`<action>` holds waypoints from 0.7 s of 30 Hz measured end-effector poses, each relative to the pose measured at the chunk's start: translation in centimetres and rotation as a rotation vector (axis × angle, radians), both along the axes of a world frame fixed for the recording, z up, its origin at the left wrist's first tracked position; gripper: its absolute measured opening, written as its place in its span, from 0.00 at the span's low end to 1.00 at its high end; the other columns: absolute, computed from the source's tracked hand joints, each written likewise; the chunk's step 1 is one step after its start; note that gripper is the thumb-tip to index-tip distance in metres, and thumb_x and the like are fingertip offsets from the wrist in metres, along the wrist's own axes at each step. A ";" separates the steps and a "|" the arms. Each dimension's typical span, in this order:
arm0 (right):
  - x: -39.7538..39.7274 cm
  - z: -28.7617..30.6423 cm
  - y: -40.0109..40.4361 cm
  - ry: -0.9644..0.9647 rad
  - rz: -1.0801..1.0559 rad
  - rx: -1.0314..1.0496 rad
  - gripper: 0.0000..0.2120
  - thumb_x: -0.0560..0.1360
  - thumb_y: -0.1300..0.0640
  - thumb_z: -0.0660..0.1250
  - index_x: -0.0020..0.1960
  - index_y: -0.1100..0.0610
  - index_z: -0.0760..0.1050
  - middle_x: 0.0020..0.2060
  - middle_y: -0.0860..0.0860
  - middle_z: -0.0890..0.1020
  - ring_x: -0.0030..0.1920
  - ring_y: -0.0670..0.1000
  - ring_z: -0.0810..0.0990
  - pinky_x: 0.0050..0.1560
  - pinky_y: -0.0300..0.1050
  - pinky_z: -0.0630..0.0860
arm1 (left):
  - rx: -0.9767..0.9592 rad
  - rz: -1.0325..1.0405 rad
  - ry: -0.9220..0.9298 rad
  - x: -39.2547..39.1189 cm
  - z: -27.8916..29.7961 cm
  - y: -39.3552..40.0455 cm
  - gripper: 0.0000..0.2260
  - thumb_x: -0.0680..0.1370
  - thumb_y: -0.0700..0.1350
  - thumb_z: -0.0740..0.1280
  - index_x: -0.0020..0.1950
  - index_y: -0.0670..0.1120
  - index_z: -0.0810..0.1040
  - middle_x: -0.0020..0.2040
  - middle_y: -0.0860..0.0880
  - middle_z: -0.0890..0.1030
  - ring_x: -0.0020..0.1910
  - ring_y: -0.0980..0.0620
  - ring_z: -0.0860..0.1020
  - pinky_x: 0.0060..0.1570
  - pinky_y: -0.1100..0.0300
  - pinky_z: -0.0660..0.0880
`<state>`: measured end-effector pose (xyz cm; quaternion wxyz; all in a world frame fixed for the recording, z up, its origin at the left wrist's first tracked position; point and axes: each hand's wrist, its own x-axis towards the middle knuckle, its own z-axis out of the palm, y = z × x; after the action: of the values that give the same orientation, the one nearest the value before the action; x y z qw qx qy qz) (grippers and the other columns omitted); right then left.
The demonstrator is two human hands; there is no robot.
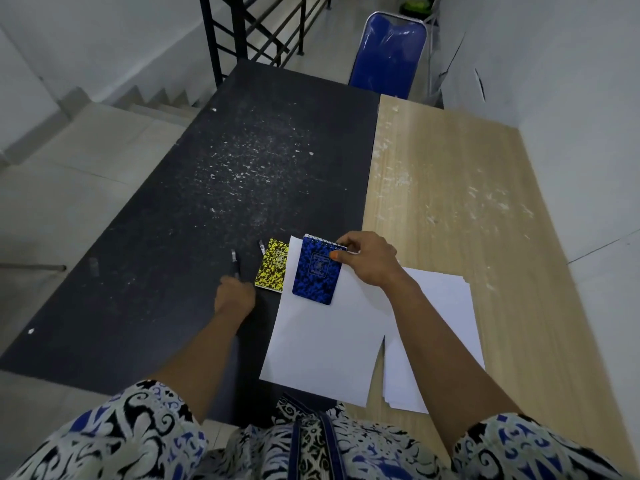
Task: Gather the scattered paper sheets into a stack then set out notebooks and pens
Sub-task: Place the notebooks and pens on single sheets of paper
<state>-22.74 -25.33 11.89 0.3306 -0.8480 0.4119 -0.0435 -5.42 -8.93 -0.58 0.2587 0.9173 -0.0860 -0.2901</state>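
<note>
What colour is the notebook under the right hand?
Blue, mottled with black, seen in the head view: notebook.

I read no text: the printed emblems on the blue notebook point(317, 270) and yellow notebook point(272, 265) blur out.

A blue chair point(388, 53) stands beyond the black table point(214, 174) and adjoining wooden table point(450, 188), near a black railing point(256, 26).

1 head cam, wide-angle, looking forward and steeply down from above the near edge of the black table point(166, 237). Wooden table point(467, 209) right, blue chair point(388, 53) far, stairs point(152, 98) far left. Forearms close in frame.
</note>
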 end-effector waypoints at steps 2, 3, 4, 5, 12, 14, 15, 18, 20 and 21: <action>0.8 -0.1 -0.2 -0.010 0.011 0.047 0.03 0.74 0.46 0.70 0.45 0.43 0.76 0.45 0.42 0.80 0.50 0.46 0.76 0.60 0.57 0.69 | -0.100 0.133 -0.021 0.7 0.5 -0.3 0.17 0.81 0.43 0.58 0.64 0.32 0.67 0.64 0.31 0.72 0.63 0.32 0.72 0.59 0.47 0.69; 1.2 -0.1 -0.2 -0.021 0.011 0.075 0.03 0.74 0.46 0.70 0.44 0.43 0.77 0.45 0.42 0.81 0.50 0.47 0.77 0.60 0.59 0.70 | -0.195 0.167 -0.031 1.1 1.0 -0.5 0.15 0.81 0.42 0.57 0.62 0.33 0.69 0.60 0.32 0.75 0.59 0.34 0.74 0.56 0.48 0.70; 1.6 -0.1 -0.4 -0.039 0.013 0.107 0.03 0.73 0.46 0.71 0.43 0.42 0.77 0.45 0.42 0.82 0.50 0.48 0.78 0.59 0.61 0.72 | -0.332 0.184 -0.008 1.4 1.6 -0.7 0.11 0.81 0.42 0.56 0.57 0.36 0.71 0.54 0.35 0.77 0.52 0.37 0.76 0.50 0.50 0.70; 2.1 -0.2 -0.6 -0.063 0.015 0.138 0.03 0.72 0.46 0.71 0.42 0.42 0.78 0.44 0.42 0.82 0.49 0.48 0.79 0.58 0.62 0.73 | -0.502 0.198 0.073 1.9 2.3 -1.1 0.07 0.81 0.42 0.57 0.52 0.39 0.72 0.47 0.40 0.77 0.45 0.42 0.76 0.44 0.52 0.71; 5.9 -0.3 -2.4 -0.252 -0.001 0.338 0.03 0.73 0.56 0.73 0.42 0.49 0.81 0.42 0.52 0.84 0.45 0.53 0.82 0.55 0.59 0.78 | -0.709 -0.266 0.404 5.0 6.6 -3.9 0.14 0.72 0.46 0.76 0.43 0.42 0.71 0.41 0.49 0.80 0.39 0.55 0.81 0.39 0.61 0.77; 7.3 -1.2 -3.2 -0.264 -0.033 0.342 0.03 0.72 0.55 0.74 0.42 0.48 0.81 0.42 0.52 0.84 0.46 0.54 0.82 0.55 0.61 0.78 | -0.708 -0.255 0.365 5.8 6.7 -5.0 0.13 0.71 0.35 0.75 0.39 0.43 0.70 0.38 0.49 0.80 0.36 0.59 0.81 0.35 0.65 0.76; 7.8 -1.9 -3.5 -0.259 -0.052 0.342 0.03 0.72 0.53 0.74 0.42 0.47 0.81 0.43 0.51 0.84 0.47 0.54 0.82 0.56 0.61 0.77 | -0.712 -0.231 0.325 6.0 6.6 -5.4 0.17 0.70 0.31 0.74 0.37 0.45 0.66 0.34 0.49 0.76 0.31 0.62 0.78 0.31 0.69 0.73; 9.7 -4.0 -4.2 -0.220 -0.127 0.278 0.08 0.67 0.41 0.73 0.45 0.41 0.80 0.46 0.43 0.83 0.52 0.50 0.81 0.61 0.62 0.72 | -0.709 -0.157 0.262 7.6 5.9 -6.7 0.24 0.69 0.28 0.73 0.37 0.48 0.59 0.33 0.49 0.69 0.31 0.58 0.74 0.26 0.70 0.70; 10.8 -4.8 -4.4 -0.170 -0.188 0.182 0.14 0.69 0.40 0.71 0.54 0.38 0.76 0.54 0.42 0.81 0.61 0.49 0.74 0.67 0.58 0.62 | -0.678 -0.134 0.231 9.2 5.7 -7.8 0.24 0.70 0.30 0.73 0.37 0.48 0.59 0.35 0.48 0.70 0.35 0.55 0.74 0.27 0.69 0.72; 11.1 -5.1 -4.4 -0.123 -0.221 0.131 0.18 0.72 0.40 0.69 0.60 0.39 0.73 0.59 0.45 0.78 0.65 0.51 0.69 0.68 0.57 0.58 | -0.654 -0.118 0.208 10.1 5.6 -8.2 0.23 0.71 0.31 0.73 0.37 0.48 0.59 0.36 0.48 0.71 0.36 0.54 0.74 0.29 0.67 0.74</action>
<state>-11.67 -29.77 6.77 0.4033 -0.7696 0.4839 -0.1045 4.67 -17.14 5.03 0.5292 0.7448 -0.2002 -0.3538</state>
